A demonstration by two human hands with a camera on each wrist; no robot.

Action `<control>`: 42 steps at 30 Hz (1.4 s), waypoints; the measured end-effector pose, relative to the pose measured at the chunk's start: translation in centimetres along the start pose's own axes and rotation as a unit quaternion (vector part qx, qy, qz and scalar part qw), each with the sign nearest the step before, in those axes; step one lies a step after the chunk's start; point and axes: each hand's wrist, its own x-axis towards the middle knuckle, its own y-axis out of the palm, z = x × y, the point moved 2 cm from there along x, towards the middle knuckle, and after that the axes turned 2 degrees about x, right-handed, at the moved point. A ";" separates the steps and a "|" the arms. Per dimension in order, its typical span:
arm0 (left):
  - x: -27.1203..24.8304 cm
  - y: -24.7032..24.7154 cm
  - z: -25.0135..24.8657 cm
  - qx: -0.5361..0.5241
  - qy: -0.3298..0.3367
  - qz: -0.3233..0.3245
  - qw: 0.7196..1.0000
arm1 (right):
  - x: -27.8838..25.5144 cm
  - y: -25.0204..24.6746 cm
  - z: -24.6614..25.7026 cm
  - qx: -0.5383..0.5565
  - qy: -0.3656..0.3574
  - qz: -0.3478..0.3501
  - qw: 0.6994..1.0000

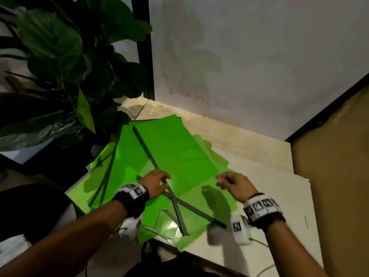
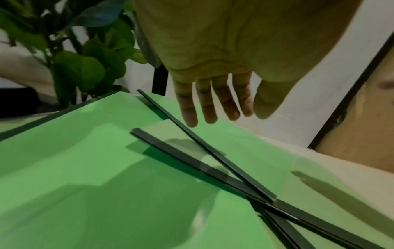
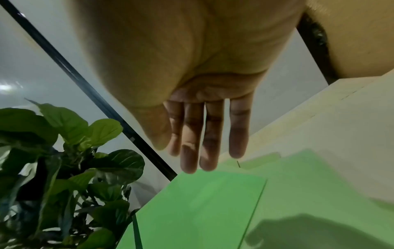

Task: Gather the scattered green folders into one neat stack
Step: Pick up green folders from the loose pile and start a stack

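Note:
Several green folders [image 1: 175, 152] with dark spine bars [image 1: 148, 154] lie fanned and crossed over one another on a pale surface. The topmost folder [image 3: 200, 205] points toward the wall. My left hand [image 1: 157, 181] hovers over the crossing spine bars [image 2: 213, 161], fingers [image 2: 210, 107] straight and empty. My right hand [image 1: 229, 180] hangs above the right corner of the top folder, its fingers [image 3: 211, 141] extended, holding nothing. Shadows of both hands fall on the green sheets.
A large leafy plant [image 1: 60, 76] crowds the left side and overhangs the folders. A grey wall [image 1: 249, 56] and a black post [image 1: 143, 47] stand behind. A brown panel [image 1: 335, 156] rises at right. A cable [image 1: 259, 242] trails near the front edge.

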 end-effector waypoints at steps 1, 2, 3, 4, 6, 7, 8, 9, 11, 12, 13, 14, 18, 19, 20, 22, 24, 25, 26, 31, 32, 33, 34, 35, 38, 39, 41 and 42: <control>1.1 0.1 -0.3 0.022 0.003 0.009 1.000 | 1.3 0.1 0.2 -0.005 -0.004 -0.019 1.000; 1.8 0.0 -0.6 0.044 -0.002 0.019 0.999 | 2.2 0.2 0.8 -0.019 0.009 -0.030 0.999; 2.7 0.0 -0.8 0.060 -0.006 0.030 0.998 | 3.2 0.5 1.1 -0.034 0.012 -0.029 0.999; 3.4 -0.1 -1.1 0.074 -0.015 0.038 0.996 | 4.1 0.9 1.5 -0.062 0.020 -0.023 0.998; 4.3 0.8 -0.9 0.132 -0.023 0.075 0.988 | 5.7 2.6 1.6 -0.109 0.032 0.018 0.993; 4.2 1.4 -0.4 0.166 -0.030 0.111 0.979 | 6.2 3.6 1.4 -0.134 0.038 0.041 0.989; 4.0 1.9 -0.2 0.197 -0.033 0.145 0.969 | 6.7 4.4 1.2 -0.162 0.042 0.064 0.984; 3.6 2.5 0.1 0.221 -0.035 0.166 0.960 | 7.4 5.4 0.8 -0.191 0.046 0.082 0.977; 2.6 3.5 0.0 0.258 -0.014 0.173 0.951 | 8.6 6.7 0.0 -0.225 0.057 0.096 0.968; 2.0 4.2 0.0 0.266 0.002 0.175 0.948 | 9.3 7.2 -0.5 -0.229 0.059 0.094 0.967; 1.3 4.8 -0.2 0.269 0.019 0.182 0.945 | 9.9 7.5 -1.0 -0.231 0.060 0.087 0.967; 0.7 5.6 -0.3 0.268 0.037 0.192 0.943 | 10.4 7.7 -1.5 -0.236 0.065 0.074 0.967; -1.5 7.5 -0.2 0.185 0.111 0.194 0.957 | 11.8 6.8 -3.8 -0.280 0.108 0.024 0.953; -1.8 7.0 0.1 0.138 0.107 0.153 0.973 | 11.9 6.5 -4.5 -0.299 0.121 0.025 0.946; -1.8 6.3 0.8 0.096 0.092 0.083 0.988 | 11.8 6.2 -5.2 -0.319 0.132 0.038 0.938; -1.4 4.2 2.7 0.022 -0.007 -0.103 0.994 | 11.2 6.1 -6.5 -0.352 0.144 0.086 0.921; -0.9 2.2 5.0 -0.048 -0.174 -0.198 0.963 | 10.1 6.2 -7.6 -0.356 0.144 0.123 0.915; -0.5 1.6 5.8 -0.105 -0.250 -0.196 0.942 | 9.6 6.2 -8.2 -0.344 0.151 0.132 0.917; -0.1 1.2 6.3 -0.180 -0.309 -0.178 0.917 | 9.1 6.3 -8.9 -0.334 0.159 0.139 0.919; 1.9 1.4 5.2 -0.365 -0.356 -0.130 0.850 | 7.8 6.5 -10.1 -0.313 0.164 0.171 0.920; 2.3 1.4 4.7 -0.394 -0.343 -0.151 0.839 | 7.8 6.4 -10.0 -0.312 0.164 0.173 0.920; 2.5 1.3 4.1 -0.433 -0.329 -0.172 0.822 | 7.8 6.3 -9.9 -0.306 0.167 0.172 0.921; 2.8 1.3 3.5 -0.477 -0.307 -0.195 0.800 | 7.9 6.1 -9.8 -0.292 0.172 0.166 0.926; 2.9 1.1 2.9 -0.520 -0.291 -0.210 0.775 | 8.1 5.8 -9.7 -0.274 0.177 0.153 0.933; 3.2 1.1 1.0 -0.599 -0.303 -0.212 0.711 | 8.9 5.1 -8.9 -0.234 0.185 0.107 0.948; 3.2 1.5 0.2 -0.606 -0.325 -0.185 0.702 | 9.2 5.2 -8.5 -0.232 0.186 0.099 0.950; 2.9 2.3 -1.4 -0.558 -0.363 -0.115 0.737 | 9.7 5.5 -7.7 -0.218 0.201 0.087 0.951; 2.7 2.7 -2.0 -0.510 -0.368 -0.090 0.773 | 9.8 5.9 -7.4 -0.209 0.208 0.081 0.952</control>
